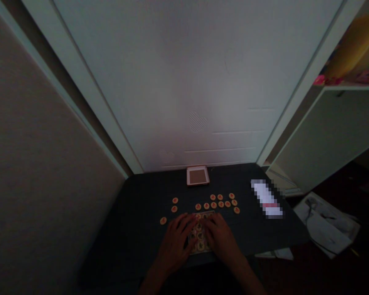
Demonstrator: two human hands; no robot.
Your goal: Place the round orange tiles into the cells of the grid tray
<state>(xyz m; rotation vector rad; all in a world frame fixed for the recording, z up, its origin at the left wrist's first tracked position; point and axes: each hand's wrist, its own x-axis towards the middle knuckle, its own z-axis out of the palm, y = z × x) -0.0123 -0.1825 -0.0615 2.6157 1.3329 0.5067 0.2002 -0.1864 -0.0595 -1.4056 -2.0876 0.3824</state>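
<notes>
The scene is very dim. My left hand (pixel 176 237) and my right hand (pixel 220 235) lie on a dark table (pixel 135 221), fingers stretched forward, flanking a small open box (pixel 199 239) packed with round wooden game discs. The fingertips of both hands touch the box's sides and top discs. Several loose discs (pixel 220 203) with red markings lie scattered beyond the hands, and a few more discs (pixel 174 205) lie to the left.
A small square lid or tray (pixel 198 176) sits at the table's far edge against a pale wall. A blurred white object (pixel 267 198) lies at the right. A white cabinet (pixel 326 135) and crumpled bags (pixel 326 223) stand on the right.
</notes>
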